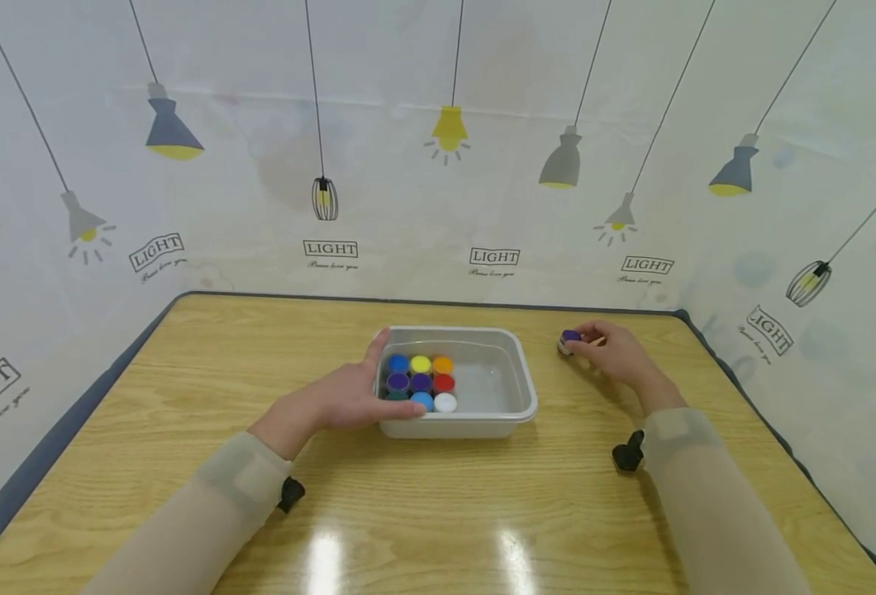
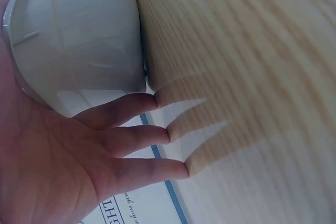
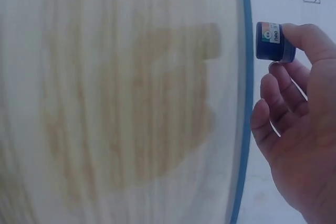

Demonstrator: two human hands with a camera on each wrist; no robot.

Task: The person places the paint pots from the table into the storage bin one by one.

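Note:
A white plastic tray [image 1: 508, 423] holds several small paint pots with coloured lids at its left end. My left hand [image 1: 341, 397] rests against that end, its thumb lying along the front rim and index finger up at the back corner. Three straight fingers [image 2: 142, 141] reach down beside the tray wall in the left wrist view, tips at the table. To the right of the tray, my right hand [image 1: 616, 354] pinches a small paint pot [image 3: 269, 43] between thumb and fingertips. This pot has a dark blue-purple lid and a printed label, and is held above the tabletop.
The wooden table [image 1: 438, 504] has a dark edge and meets a pale backdrop [image 1: 408, 207] printed with lamps behind and at both sides. Lids in the tray include a yellow lid [image 1: 421, 364], a red lid [image 1: 444, 383] and a white lid [image 1: 445, 402].

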